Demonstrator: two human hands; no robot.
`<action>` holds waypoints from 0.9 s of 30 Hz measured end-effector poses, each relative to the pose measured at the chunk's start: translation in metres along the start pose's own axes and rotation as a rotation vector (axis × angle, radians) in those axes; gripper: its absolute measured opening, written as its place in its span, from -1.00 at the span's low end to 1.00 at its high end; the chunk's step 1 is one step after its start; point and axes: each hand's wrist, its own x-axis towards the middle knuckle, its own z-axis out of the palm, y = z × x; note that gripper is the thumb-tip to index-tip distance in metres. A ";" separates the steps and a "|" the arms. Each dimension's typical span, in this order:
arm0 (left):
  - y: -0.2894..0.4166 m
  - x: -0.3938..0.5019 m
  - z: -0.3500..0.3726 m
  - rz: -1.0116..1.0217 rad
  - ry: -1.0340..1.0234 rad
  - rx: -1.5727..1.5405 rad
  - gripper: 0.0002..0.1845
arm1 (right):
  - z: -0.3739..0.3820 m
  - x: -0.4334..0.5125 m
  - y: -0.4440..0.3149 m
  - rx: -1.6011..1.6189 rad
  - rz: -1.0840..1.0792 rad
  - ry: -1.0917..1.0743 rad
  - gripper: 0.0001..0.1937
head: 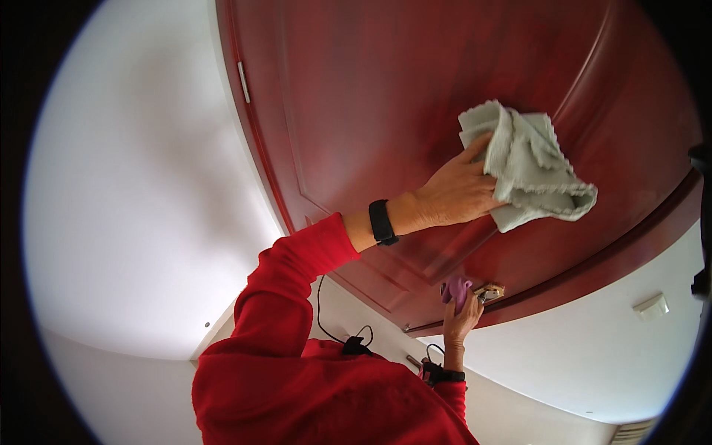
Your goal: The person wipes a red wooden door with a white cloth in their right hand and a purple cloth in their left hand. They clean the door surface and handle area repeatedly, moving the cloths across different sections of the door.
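Note:
A folded grey-green cloth [528, 172] with scalloped edges is in my left hand [459, 189], raised before the upper panel of a dark red door [356, 111]. Whether the cloth presses on the door surface, I cannot tell. Lower down, my right hand [463, 320] holds a purple cloth [457, 290] beside the brass-coloured door handle plate [490, 292]. Its fingers are close to the handle; the exact contact is hidden. Both wrists wear black straps, and both arms have red sleeves.
A metal hinge [243, 82] sits on the door's left edge, next to a white wall [139, 194]. Right of the door frame [639, 239], a white switch [651, 307] is mounted on the wall. A thin black cable [320, 306] hangs by my body above a pale floor [384, 339].

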 end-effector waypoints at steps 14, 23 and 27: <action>-0.168 -0.080 -0.075 -0.784 0.421 0.072 -0.41 | 0.001 -0.002 0.003 -0.017 0.024 -0.011 -0.56; -0.164 -0.175 -0.057 -1.207 0.472 0.033 -0.36 | -0.002 -0.002 0.002 -0.004 0.020 -0.012 -0.56; -0.134 -0.148 -0.043 -1.125 0.487 -0.031 -0.39 | -0.002 -0.001 0.001 -0.005 0.027 -0.013 -0.57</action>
